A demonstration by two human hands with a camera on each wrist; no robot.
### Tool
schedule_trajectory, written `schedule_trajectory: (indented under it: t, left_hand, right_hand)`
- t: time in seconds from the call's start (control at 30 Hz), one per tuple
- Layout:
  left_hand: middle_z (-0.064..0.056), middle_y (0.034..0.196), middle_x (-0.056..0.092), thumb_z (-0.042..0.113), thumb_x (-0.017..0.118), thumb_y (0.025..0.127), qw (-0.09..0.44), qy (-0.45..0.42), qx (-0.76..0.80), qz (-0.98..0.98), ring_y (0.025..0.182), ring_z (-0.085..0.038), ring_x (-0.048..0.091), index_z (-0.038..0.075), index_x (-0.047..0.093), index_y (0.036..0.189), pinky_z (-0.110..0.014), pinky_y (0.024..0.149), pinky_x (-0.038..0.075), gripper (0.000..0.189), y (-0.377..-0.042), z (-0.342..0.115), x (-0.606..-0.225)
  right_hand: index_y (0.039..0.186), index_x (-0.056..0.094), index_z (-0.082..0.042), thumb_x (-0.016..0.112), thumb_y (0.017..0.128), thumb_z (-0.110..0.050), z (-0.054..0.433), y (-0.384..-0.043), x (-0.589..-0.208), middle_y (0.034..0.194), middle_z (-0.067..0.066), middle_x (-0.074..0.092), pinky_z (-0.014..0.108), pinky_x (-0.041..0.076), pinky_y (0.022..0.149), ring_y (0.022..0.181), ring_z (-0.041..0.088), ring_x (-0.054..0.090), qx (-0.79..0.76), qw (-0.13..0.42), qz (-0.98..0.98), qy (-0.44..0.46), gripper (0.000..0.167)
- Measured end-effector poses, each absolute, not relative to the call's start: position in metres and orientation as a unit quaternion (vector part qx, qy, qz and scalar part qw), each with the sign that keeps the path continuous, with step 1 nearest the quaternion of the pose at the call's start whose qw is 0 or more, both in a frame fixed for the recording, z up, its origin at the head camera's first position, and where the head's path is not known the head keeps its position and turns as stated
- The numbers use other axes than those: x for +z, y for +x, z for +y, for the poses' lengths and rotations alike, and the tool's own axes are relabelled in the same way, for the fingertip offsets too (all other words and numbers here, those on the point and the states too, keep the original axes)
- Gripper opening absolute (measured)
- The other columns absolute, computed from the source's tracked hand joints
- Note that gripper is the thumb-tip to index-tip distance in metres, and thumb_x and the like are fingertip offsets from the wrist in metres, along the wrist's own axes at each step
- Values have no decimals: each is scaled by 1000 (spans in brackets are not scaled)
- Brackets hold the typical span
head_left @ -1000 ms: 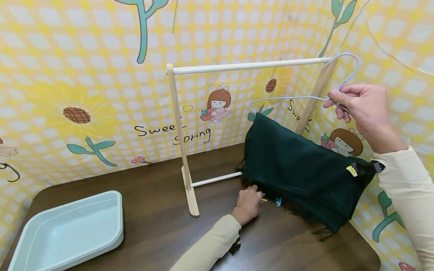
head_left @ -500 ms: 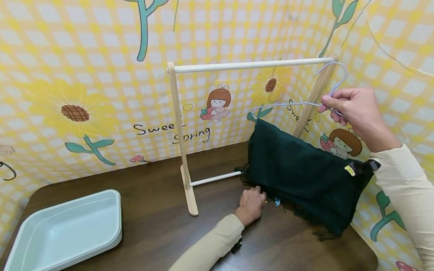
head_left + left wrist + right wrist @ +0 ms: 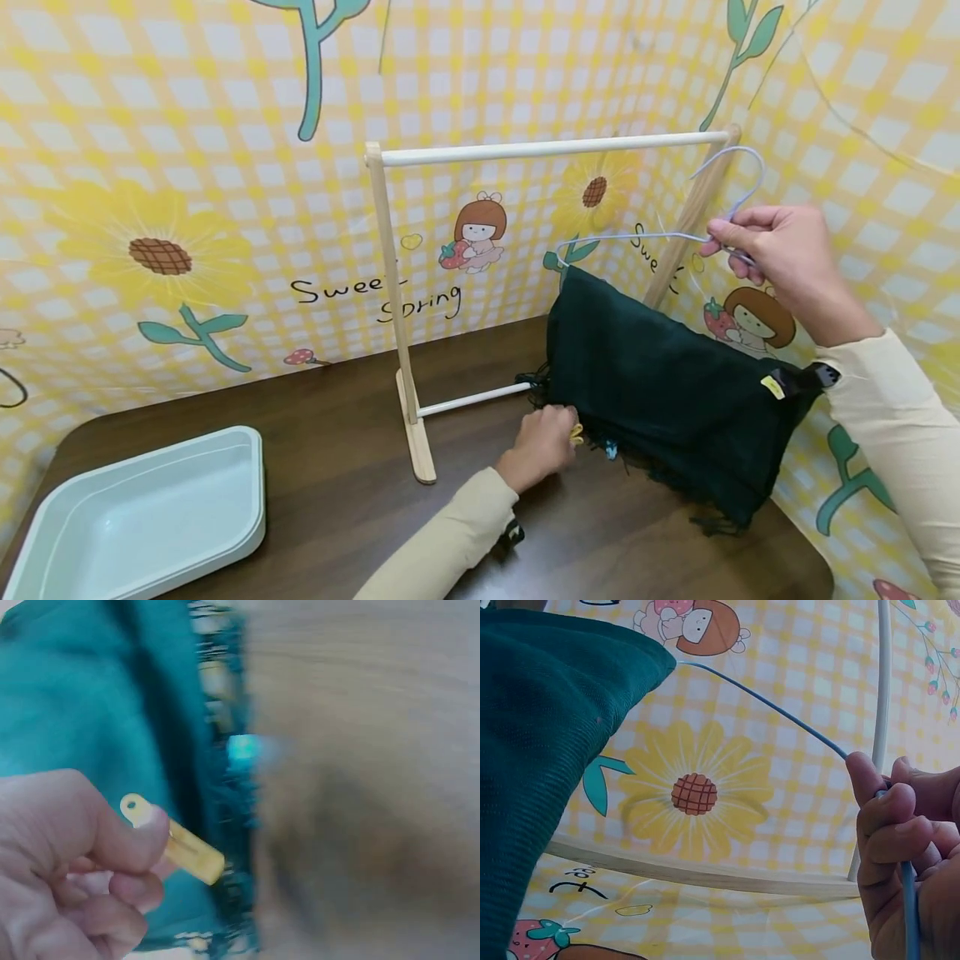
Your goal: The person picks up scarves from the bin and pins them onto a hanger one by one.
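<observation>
My right hand [image 3: 776, 262] pinches a pale lilac wire hanger [image 3: 637, 237] just below its hook, to the right of the rack. A dark green fringed scarf [image 3: 660, 375] is draped folded over the hanger, its lower edge hanging close over the table. My left hand [image 3: 542, 440] is at the scarf's lower left corner. Between thumb and curled fingers it grips a small yellow clothespin [image 3: 196, 855] with a hole at one end. A small blue piece, perhaps another clothespin [image 3: 611, 450], shows at the fringe. The right wrist view shows the hanger's wire [image 3: 780, 711] running into the scarf [image 3: 547, 742].
A small wooden rack with a white top rail [image 3: 555, 148] stands behind the scarf, its left foot [image 3: 420, 450] on the brown table [image 3: 330, 500]. A pale blue plastic basin [image 3: 150, 517] sits at the left. Checked yellow cloth [image 3: 225, 100] covers the walls behind and at the right.
My right hand has come down and slightly left, lowering the hanger and scarf. The left hand has shifted a little left, and the yellow clothespin now shows beside its fingers.
</observation>
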State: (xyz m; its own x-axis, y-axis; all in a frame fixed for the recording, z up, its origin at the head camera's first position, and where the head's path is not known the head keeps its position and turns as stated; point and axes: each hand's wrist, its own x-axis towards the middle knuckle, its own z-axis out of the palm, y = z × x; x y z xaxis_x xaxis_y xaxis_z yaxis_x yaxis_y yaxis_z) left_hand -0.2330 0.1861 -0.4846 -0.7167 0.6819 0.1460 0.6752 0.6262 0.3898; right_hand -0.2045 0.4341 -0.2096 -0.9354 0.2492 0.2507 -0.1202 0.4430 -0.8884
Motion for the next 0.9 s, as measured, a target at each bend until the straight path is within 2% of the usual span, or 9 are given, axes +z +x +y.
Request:
schedule_trajectory:
  t: [0.1,0.2,0.27,0.33,0.5,0.6,0.73,0.9]
  left_hand:
    - [4,86,67,14,77,89,37,361,292,885,76,-13,64,13,71,98,-26,60,48,10,-244,178,-462]
    - [3,97,73,12,75,91,35,353,351,867,90,-17,69,12,72,106,-25,70,50,16,-255,170,-443]
    - [1,102,74,12,75,92,25,344,378,859,94,-17,69,12,72,108,-25,74,51,17,-263,167,-432]
    - [-1,103,74,11,74,92,13,332,404,852,88,-16,66,11,71,109,-25,73,51,17,-270,163,-422]
    - [-4,96,71,10,75,91,-38,313,443,839,68,-11,53,12,71,105,-23,59,42,15,-283,158,-404]
    - [-3,91,71,11,76,90,-69,309,451,835,64,-11,51,13,71,104,-23,54,37,15,-287,158,-396]
    - [0,88,71,13,77,90,-96,300,455,833,63,-11,52,14,72,104,-24,53,36,15,-292,157,-386]
    - [-3,93,73,12,77,90,-110,295,475,822,58,-12,49,12,72,103,-24,53,33,14,-300,156,-376]
  right_hand:
    - [90,78,-1,78,89,-30,434,-203,-208,71,-1,76,24,34,39,43,15,47,534,179,-825,-35,30]
    - [91,78,1,79,88,-29,434,-202,-207,72,0,76,24,34,39,42,16,47,546,180,-817,-30,30]
    - [91,77,2,80,88,-28,433,-201,-207,71,1,76,24,34,38,41,16,47,557,181,-810,-28,30]
    - [91,76,3,80,87,-27,433,-200,-207,71,2,76,24,33,37,41,16,47,571,183,-800,-24,30]
    - [88,75,4,81,86,-25,429,-198,-206,70,4,76,23,33,36,40,15,47,579,191,-793,-17,30]
    - [88,75,2,80,87,-26,427,-198,-206,71,3,76,23,34,37,40,15,47,567,193,-800,-18,29]
    - [86,79,-4,79,89,-26,423,-198,-205,71,1,76,22,35,37,40,15,47,550,199,-811,-21,22]
    - [85,80,-8,78,90,-25,420,-198,-206,70,-2,76,22,36,37,39,14,48,533,206,-820,-23,18]
